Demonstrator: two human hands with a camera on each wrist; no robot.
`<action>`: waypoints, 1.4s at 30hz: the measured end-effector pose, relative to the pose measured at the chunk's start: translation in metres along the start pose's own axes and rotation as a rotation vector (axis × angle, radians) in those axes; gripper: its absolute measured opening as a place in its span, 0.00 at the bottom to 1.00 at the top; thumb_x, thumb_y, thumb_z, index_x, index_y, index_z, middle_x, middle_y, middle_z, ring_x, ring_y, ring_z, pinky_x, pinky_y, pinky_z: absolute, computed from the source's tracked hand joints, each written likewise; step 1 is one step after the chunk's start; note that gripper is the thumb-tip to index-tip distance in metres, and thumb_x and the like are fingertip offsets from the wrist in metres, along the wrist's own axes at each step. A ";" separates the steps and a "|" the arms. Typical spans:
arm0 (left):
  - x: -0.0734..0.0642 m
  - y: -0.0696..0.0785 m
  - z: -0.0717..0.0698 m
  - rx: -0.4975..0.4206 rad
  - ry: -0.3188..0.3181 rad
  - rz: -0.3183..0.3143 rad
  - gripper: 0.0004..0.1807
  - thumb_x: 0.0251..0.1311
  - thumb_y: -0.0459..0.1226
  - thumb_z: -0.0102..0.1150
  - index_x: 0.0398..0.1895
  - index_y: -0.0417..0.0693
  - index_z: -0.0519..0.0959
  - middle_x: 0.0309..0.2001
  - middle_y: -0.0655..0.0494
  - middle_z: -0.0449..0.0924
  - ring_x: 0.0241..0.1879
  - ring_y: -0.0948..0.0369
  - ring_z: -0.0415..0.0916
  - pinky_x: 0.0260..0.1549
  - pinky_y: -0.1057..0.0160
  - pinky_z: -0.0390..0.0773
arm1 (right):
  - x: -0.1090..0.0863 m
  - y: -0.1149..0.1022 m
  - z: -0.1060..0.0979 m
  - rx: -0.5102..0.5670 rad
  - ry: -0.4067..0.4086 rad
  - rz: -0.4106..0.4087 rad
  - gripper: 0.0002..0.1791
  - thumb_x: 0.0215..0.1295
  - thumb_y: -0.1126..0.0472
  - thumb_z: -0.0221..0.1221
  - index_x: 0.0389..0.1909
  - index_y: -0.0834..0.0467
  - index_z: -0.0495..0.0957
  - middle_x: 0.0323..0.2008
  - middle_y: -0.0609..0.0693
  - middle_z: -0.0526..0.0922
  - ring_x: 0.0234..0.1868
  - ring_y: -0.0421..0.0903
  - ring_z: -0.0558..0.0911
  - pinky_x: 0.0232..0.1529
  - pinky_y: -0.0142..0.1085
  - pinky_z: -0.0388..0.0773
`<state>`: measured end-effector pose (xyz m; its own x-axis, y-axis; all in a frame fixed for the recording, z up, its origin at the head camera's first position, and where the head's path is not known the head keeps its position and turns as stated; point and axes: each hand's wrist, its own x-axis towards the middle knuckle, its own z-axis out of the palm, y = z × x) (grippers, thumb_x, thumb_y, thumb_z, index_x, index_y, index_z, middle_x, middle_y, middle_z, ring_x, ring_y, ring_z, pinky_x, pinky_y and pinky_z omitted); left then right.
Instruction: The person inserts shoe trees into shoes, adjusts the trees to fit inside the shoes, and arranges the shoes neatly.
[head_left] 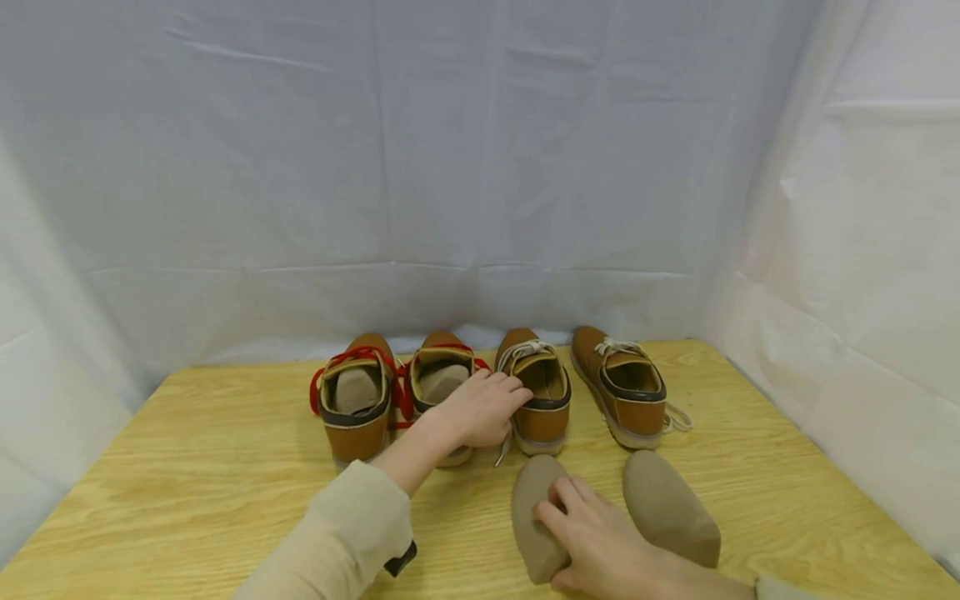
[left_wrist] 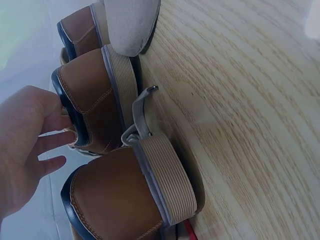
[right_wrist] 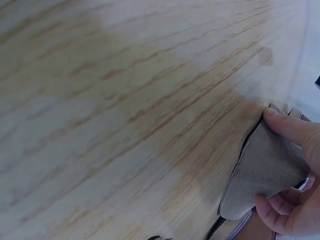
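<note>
The left hand (head_left: 483, 407) reaches to the collar of a brown lace-up shoe (head_left: 542, 427) with pale laces, third from the left. In the left wrist view its fingers (left_wrist: 52, 142) bend over the dark padded collar; their tips are partly hidden inside. The right hand (head_left: 600, 537) grips a beige shoe insert (head_left: 534, 533) on the table, below that shoe. In the right wrist view the thumb and fingers pinch the insert (right_wrist: 262, 170) by its opposite sides. A second beige insert (head_left: 667, 508) lies just right of the right hand.
Another pale-laced brown shoe (head_left: 633, 417) stands at the right. Two brown shoes with red laces, the left one (head_left: 358, 440) and its neighbour (head_left: 423, 343), have beige inserts inside. All stand on a wooden table (head_left: 187, 467) before a hanging white sheet (head_left: 450, 167).
</note>
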<state>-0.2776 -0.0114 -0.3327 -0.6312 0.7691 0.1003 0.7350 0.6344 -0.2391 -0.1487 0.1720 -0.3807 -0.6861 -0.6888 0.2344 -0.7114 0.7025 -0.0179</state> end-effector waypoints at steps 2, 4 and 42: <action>0.000 0.000 0.000 0.010 0.008 0.004 0.23 0.60 0.36 0.52 0.60 0.51 0.71 0.54 0.55 0.72 0.54 0.57 0.69 0.53 0.56 0.66 | 0.000 0.001 0.000 0.000 -0.005 -0.002 0.31 0.33 0.52 0.75 0.41 0.54 0.73 0.37 0.47 0.65 0.38 0.43 0.66 0.32 0.32 0.72; 0.000 -0.001 0.000 0.018 0.019 0.009 0.22 0.59 0.36 0.52 0.59 0.51 0.72 0.53 0.55 0.73 0.54 0.57 0.69 0.53 0.56 0.66 | 0.000 0.001 0.000 -0.003 -0.006 -0.005 0.31 0.33 0.52 0.74 0.41 0.54 0.74 0.38 0.47 0.66 0.38 0.43 0.66 0.32 0.32 0.72; 0.010 0.018 0.014 0.159 0.015 -0.319 0.36 0.63 0.63 0.37 0.52 0.42 0.75 0.48 0.48 0.75 0.53 0.51 0.68 0.57 0.47 0.58 | -0.003 -0.001 0.002 -0.362 0.392 -0.237 0.27 0.27 0.47 0.67 0.30 0.56 0.71 0.31 0.51 0.70 0.29 0.48 0.70 0.23 0.37 0.69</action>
<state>-0.2740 0.0065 -0.3494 -0.8183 0.5358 0.2081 0.4529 0.8240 -0.3405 -0.1459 0.1729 -0.3834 -0.3577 -0.7654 0.5350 -0.6940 0.6012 0.3961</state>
